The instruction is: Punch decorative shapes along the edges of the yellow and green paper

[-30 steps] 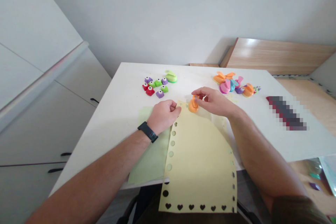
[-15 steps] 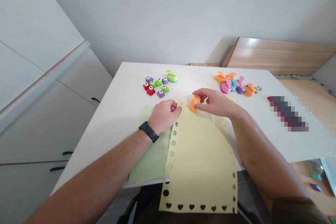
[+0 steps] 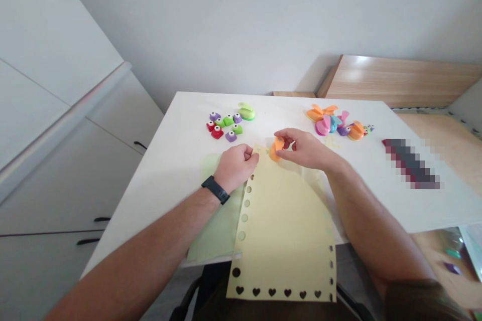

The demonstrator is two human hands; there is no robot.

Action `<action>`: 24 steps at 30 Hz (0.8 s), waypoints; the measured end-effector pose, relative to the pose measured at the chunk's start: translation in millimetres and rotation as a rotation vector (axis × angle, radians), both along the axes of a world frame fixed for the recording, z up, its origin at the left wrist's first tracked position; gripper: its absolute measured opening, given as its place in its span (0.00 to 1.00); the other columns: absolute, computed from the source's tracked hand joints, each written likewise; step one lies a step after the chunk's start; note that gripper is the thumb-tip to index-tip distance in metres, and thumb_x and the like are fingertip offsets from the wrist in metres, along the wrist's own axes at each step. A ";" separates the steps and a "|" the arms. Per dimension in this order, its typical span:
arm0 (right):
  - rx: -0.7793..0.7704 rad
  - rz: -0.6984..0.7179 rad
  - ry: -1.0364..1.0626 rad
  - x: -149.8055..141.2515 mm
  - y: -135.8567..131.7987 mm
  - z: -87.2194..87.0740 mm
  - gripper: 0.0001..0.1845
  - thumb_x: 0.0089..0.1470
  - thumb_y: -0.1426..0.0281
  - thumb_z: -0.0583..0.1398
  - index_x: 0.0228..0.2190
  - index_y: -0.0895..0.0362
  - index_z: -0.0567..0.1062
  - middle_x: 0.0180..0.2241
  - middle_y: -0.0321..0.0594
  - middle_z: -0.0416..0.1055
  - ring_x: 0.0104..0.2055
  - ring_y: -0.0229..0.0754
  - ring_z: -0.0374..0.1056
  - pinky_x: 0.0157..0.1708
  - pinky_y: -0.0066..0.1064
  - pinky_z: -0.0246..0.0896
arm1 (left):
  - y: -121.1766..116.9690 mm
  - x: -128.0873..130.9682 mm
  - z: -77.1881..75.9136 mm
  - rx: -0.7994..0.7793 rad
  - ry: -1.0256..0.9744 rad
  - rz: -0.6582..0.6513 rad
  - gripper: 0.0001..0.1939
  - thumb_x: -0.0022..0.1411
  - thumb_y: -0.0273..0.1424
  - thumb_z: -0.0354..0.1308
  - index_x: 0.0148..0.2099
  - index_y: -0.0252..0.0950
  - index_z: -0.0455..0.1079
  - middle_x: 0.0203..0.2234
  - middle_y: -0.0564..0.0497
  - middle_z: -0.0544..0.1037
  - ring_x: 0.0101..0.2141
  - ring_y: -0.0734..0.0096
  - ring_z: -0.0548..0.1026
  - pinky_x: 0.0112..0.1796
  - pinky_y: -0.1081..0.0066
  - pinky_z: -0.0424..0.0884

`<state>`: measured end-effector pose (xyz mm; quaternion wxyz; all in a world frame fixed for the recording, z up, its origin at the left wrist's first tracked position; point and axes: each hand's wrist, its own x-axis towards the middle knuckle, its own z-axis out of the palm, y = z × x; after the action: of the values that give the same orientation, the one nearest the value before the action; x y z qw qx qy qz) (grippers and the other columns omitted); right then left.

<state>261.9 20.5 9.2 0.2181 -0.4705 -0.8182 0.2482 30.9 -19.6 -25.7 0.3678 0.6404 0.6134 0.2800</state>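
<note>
A sheet of yellow paper (image 3: 284,220) lies lengthwise toward me, its near end hanging past the table edge. Hearts are cut along its near edge, round holes down its left side and small shapes down its right. My left hand (image 3: 236,164) pinches the far left corner of the sheet. My right hand (image 3: 301,146) grips an orange craft punch (image 3: 276,150) at the sheet's far edge, thumb and fingers closed around its lever. Beneath, to the left, is a pale green sheet (image 3: 216,230), partly covered by my left forearm.
Several small red, green and purple punches (image 3: 228,120) stand at the back left beside a larger green punch (image 3: 246,112). A pile of orange, pink and blue punches (image 3: 331,121) sits at the back right. A pixelated dark object (image 3: 410,163) lies on the white table (image 3: 158,160).
The orange punch and my right hand have shifted slightly left along the paper's far edge. My left hand keeps its pinch on the corner. The view has moved a little.
</note>
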 end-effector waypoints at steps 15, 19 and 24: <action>-0.004 -0.009 0.013 -2.1 -1.1 -1.7 0.24 0.53 0.65 0.64 0.52 0.56 0.74 0.43 0.43 0.76 0.37 0.40 0.72 0.39 0.34 0.68 | -1.5 0.6 2.5 -0.025 0.000 0.009 0.10 0.63 0.40 0.55 0.37 0.41 0.72 0.29 0.53 0.83 0.25 0.69 0.79 0.29 0.72 0.71; 0.003 -0.024 0.020 -3.2 0.4 -4.3 0.19 0.58 0.65 0.60 0.50 0.56 0.75 0.41 0.43 0.76 0.37 0.40 0.71 0.38 0.32 0.67 | -1.4 0.9 4.4 -0.025 0.011 0.016 0.09 0.63 0.40 0.56 0.36 0.41 0.72 0.28 0.53 0.83 0.25 0.69 0.79 0.29 0.72 0.71; 0.001 -0.090 0.030 -5.5 4.1 -10.1 0.16 0.61 0.62 0.57 0.46 0.55 0.76 0.38 0.39 0.77 0.35 0.39 0.70 0.37 0.32 0.65 | -1.2 0.5 4.5 -0.017 0.006 0.003 0.09 0.63 0.39 0.55 0.36 0.41 0.72 0.28 0.54 0.82 0.25 0.70 0.79 0.29 0.72 0.70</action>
<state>256.5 24.7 -0.9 0.2414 -0.5028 -0.7932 0.2445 31.4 -20.8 -21.2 0.3712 0.6370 0.6178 0.2735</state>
